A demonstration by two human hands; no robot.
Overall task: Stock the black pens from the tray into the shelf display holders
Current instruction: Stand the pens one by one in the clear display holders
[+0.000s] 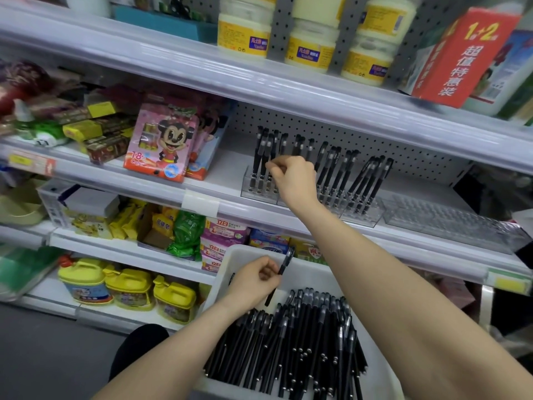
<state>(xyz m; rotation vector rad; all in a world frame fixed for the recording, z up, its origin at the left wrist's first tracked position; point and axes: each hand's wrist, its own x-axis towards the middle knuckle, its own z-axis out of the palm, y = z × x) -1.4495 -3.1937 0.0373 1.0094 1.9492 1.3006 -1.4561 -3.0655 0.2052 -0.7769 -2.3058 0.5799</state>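
The right hand's [294, 176] grip seats a shelved pen [271, 145] in the holder [253, 193]; the left hand's [253, 280] grip pinches the next pen [287, 259], which needs a free slot.

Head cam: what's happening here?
A person is stocking pens. The left hand pinches one black pen over the white tray, which holds a pile of pens. The right hand is up at the shelf, fingers curled among the standing pens in the clear holders; whether it grips one is unclear. Another holder further right has no pens in it.
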